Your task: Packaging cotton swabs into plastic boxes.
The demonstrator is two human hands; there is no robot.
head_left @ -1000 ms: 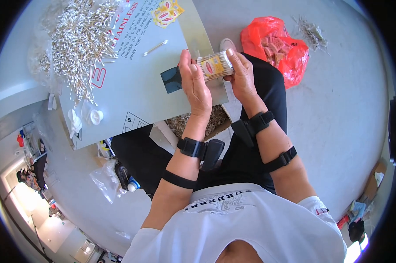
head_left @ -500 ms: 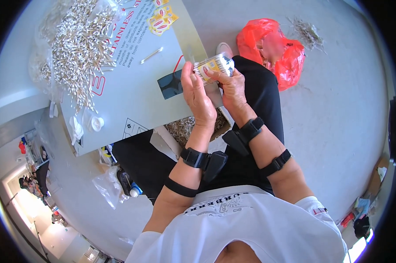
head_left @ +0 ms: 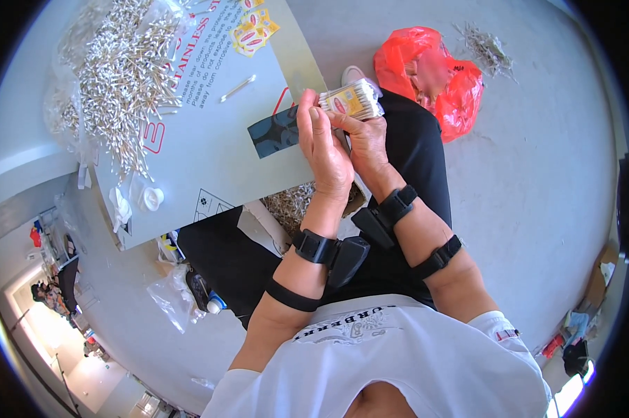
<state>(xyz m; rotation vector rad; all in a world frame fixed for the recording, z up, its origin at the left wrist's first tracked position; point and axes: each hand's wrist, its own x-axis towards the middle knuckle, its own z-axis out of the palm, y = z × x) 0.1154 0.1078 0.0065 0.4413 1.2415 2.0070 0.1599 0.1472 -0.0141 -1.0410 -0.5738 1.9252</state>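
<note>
A clear pack of cotton swabs (head_left: 362, 99) with a yellow label is in my right hand (head_left: 370, 146), which grips its near edge with the thumb laid across. White swab tips show at the right end of the pack. My left hand (head_left: 326, 150) stands upright along the pack's left side, fingers stretched out and close together. Whether its palm touches the pack I cannot tell. Both hands are just past the right edge of the table, above my lap. One or two loose cotton swabs (head_left: 238, 88) lie on the table left of my hands.
A large heap of cotton swabs (head_left: 116, 83) covers the table's left side. Yellow labels (head_left: 254, 33) lie at its far edge, near a dark strip (head_left: 273, 132). Below the table stands an open box (head_left: 267, 231) of swabs. A red plastic bag (head_left: 461, 104) sits on the floor.
My left hand has shifted right, closer to my right hand. The pack has turned so its yellow label faces up more fully, and its end has swung slightly right.
</note>
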